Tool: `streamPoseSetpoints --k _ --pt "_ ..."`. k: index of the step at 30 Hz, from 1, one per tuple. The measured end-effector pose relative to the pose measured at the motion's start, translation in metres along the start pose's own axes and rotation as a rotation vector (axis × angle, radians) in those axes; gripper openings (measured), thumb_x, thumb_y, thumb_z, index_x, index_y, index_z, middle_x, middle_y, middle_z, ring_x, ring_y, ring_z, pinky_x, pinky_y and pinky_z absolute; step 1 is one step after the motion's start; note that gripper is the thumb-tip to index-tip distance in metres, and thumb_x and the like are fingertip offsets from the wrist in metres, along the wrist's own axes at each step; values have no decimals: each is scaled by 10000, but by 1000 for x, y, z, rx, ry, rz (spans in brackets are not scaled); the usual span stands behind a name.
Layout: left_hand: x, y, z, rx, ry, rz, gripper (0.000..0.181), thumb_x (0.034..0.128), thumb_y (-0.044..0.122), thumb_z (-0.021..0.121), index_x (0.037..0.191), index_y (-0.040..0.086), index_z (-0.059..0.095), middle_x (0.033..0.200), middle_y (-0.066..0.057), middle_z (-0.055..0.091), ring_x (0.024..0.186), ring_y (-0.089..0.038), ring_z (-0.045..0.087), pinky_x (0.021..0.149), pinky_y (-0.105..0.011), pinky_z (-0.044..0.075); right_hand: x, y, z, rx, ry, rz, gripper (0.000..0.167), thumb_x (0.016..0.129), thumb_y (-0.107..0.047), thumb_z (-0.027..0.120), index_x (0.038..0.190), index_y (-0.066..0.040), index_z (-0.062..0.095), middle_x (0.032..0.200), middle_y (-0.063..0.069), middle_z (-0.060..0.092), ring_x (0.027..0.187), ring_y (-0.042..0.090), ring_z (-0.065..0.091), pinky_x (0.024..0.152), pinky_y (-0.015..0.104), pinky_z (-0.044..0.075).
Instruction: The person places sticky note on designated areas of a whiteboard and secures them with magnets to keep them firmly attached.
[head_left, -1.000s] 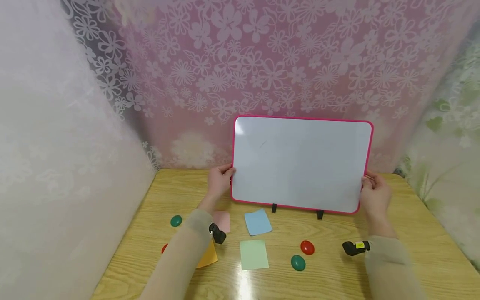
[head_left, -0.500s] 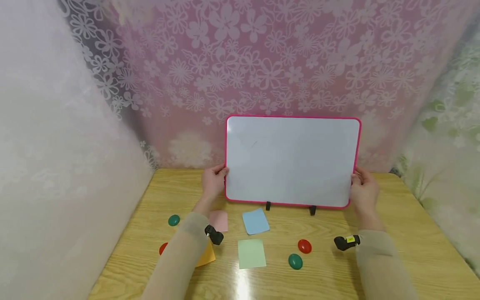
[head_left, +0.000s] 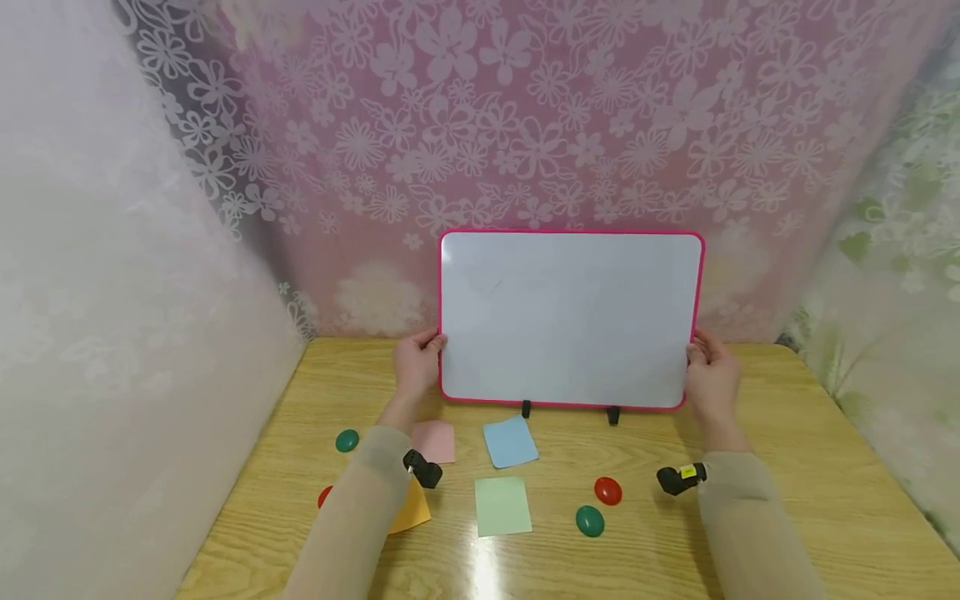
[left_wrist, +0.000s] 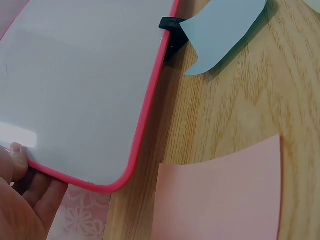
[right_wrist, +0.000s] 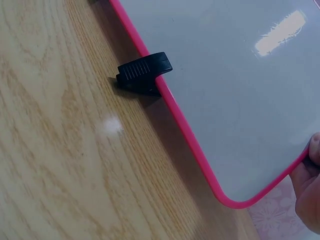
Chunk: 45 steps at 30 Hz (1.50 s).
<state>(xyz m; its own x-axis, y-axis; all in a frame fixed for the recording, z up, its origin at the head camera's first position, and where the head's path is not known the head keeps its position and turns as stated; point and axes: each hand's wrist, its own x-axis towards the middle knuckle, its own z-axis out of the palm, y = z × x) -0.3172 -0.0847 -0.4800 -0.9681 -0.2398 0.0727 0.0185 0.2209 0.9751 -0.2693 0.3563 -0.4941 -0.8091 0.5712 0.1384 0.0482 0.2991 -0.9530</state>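
Note:
A whiteboard [head_left: 570, 317] with a pink frame stands upright near the back of the table, its lower edge in two black feet [right_wrist: 142, 72]. My left hand [head_left: 417, 362] grips its left edge, thumb on the white face and fingers behind, as the left wrist view also shows [left_wrist: 25, 195]. At the opposite edge my right hand [head_left: 712, 375] pinches the frame the same way; only part of that hand shows in the right wrist view. A faint short mark is on the board's upper left.
On the wooden table [head_left: 795, 467] lie a blue sticky note [head_left: 511, 442], a green one [head_left: 502, 507], a pink one [head_left: 437, 442] and an orange one [head_left: 411, 508] partly under my left arm. Red [head_left: 608, 491] and green [head_left: 590, 521] oval pieces lie at both sides. A flowered curtain [head_left: 525, 125] hangs behind.
Both hands have shifted the whiteboard to the left, and its tilted lower edge has become nearly level. The hold on both sides stays the same. The notes and ovals keep their places on the table.

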Motion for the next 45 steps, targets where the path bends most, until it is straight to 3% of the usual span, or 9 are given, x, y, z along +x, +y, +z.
streamPoseSetpoints --k 8,24,28,35,40,45 --pt "2 -4 -2 20 12 7 285 1028 98 733 1299 15 763 1299 -175 737 1248 -312 680 1018 -436 572 -1 3 2 -6 9 -6 409 1137 -125 498 1532 -69 589 1425 176 636 1197 120 614 1037 263 520" --pt "-2 -4 -1 76 48 33 268 1024 130 748 1270 31 785 1249 -149 763 1195 -287 704 985 -441 584 -6 4 -3 -1 -51 28 456 1151 -206 471 1600 -150 524 1485 148 585 1267 185 563 1118 332 492" --pt "-3 -2 -2 80 38 61 275 1025 132 745 1275 24 781 1242 -152 765 1131 -283 715 935 -417 597 -6 5 -7 -16 -74 4 463 1153 -235 474 1610 -172 514 1485 157 589 1233 161 583 1063 290 514" --pt "-2 -5 -7 80 -22 84 276 1040 136 725 1291 33 777 1142 -135 779 950 -239 700 720 -236 551 -1 7 -13 -81 -107 -79 459 1146 -225 497 1598 -154 528 1404 208 637 1047 39 605 832 130 489" --pt "-4 -9 -16 62 -92 124 343 1070 153 685 1391 36 714 1232 -145 750 1057 -291 715 859 -349 601 -1 9 -21 -137 -145 -116 490 1137 -259 519 1619 -177 498 1455 209 632 1057 -7 609 817 92 489" --pt "-11 -12 -31 83 -128 134 407 1080 206 677 1459 60 660 1330 -124 704 1209 -318 669 1016 -460 562 -5 12 -30 -157 -181 -153 537 1131 -278 538 1641 -136 451 1478 253 601 1036 -69 595 809 77 498"
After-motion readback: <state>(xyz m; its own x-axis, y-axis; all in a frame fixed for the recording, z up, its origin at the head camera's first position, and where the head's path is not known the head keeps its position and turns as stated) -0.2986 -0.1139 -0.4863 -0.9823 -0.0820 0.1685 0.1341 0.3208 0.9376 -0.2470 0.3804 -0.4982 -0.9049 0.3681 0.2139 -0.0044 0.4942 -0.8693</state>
